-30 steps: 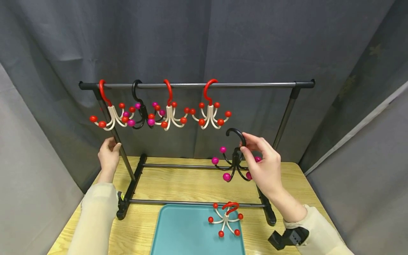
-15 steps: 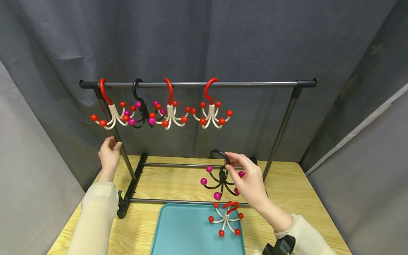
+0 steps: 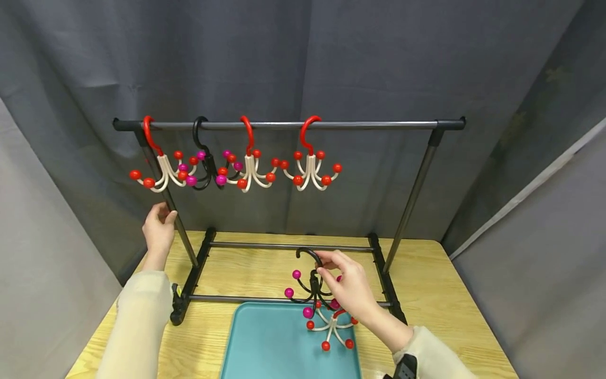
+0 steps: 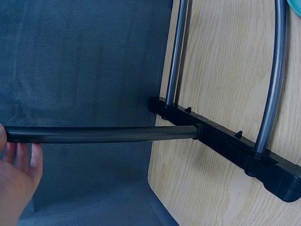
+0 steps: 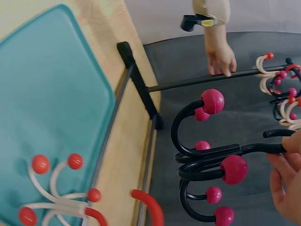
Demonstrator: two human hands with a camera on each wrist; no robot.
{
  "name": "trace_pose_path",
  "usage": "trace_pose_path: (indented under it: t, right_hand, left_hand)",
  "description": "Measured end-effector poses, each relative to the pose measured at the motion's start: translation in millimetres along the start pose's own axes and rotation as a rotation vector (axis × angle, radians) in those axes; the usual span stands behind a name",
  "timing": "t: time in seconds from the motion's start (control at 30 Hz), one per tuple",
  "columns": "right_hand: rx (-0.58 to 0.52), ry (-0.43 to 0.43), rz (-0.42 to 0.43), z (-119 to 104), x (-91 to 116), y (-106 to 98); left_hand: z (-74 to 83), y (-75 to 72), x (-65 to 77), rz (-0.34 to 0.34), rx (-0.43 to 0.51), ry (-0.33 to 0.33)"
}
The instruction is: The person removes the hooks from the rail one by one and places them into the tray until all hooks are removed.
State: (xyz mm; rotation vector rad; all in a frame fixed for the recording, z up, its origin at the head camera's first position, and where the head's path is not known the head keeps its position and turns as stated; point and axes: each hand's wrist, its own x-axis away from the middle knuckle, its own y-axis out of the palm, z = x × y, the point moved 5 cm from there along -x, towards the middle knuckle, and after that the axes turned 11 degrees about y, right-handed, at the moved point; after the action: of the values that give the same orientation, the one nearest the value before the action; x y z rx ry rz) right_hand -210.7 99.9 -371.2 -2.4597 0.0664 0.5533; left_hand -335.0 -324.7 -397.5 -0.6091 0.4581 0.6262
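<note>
My right hand (image 3: 347, 281) pinches a black multi-arm hanger (image 3: 314, 284) with magenta balls by its curved hook, thumb against fingers. It hangs over the back edge of the teal tray (image 3: 265, 337), partly in front of a white hanger (image 3: 333, 329) with red balls and a red hook lying there. In the right wrist view the black hanger (image 5: 216, 160) spreads several arms. My left hand (image 3: 158, 231) grips the left post (image 3: 182, 237) of the metal rack; the left wrist view shows fingers under the post (image 4: 103, 134).
Along the top rail (image 3: 379, 126) hang a red-hooked white hanger (image 3: 163, 171), a black hanger (image 3: 208, 166) and two more red-hooked white hangers to their right. The rack's lower bars (image 3: 236, 299) cross the wooden table behind the tray. Grey curtains surround the table.
My right hand has moved down and to the left with the black hanger, from beside the right post to above the tray's back edge. The left hand stays on the post.
</note>
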Motion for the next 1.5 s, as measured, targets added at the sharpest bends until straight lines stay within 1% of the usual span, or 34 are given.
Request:
trace_pose_path:
  t: [0.17,0.33,0.4,0.73,0.9,1.07,1.17,1.3,1.5]
  right_hand:
    - [-0.044,0.077,-0.045,13.1,8.1,16.2]
    - [-0.062,0.167,-0.085,22.8,13.5,28.4]
    - [-0.071,0.182,-0.105,25.9,14.8,32.7]
    - [-0.042,0.135,-0.261,41.7,20.0,55.7]
    - [-0.041,0.142,-0.349,47.9,24.5,67.1]
    - [-0.053,0.172,-0.413,53.8,28.9,74.4]
    - [-0.046,0.177,-0.430,58.1,31.1,77.3]
    - [-0.004,0.146,-0.433,62.0,33.6,80.3]
    - [0.174,0.102,-0.424,64.8,35.3,82.3]
  left_hand:
    - [-1.2,0.7,1.0,-0.003,-0.004,-0.013]
    - [-0.4,1.4,0.8,0.003,-0.007,-0.010]
    - [-0.2,1.2,0.6,0.006,-0.011,-0.009]
    - [1.9,1.6,0.8,0.003,-0.004,-0.011]
    - [1.0,1.2,1.1,0.010,-0.010,-0.015]
    - [-1.4,1.7,0.3,0.011,-0.007,-0.010]
    - [-3.7,2.4,-0.5,0.007,-0.007,-0.006]
    - [-6.7,3.0,-1.1,0.007,-0.007,-0.010]
    - [-7.1,3.2,-1.3,0.010,-0.007,-0.010]
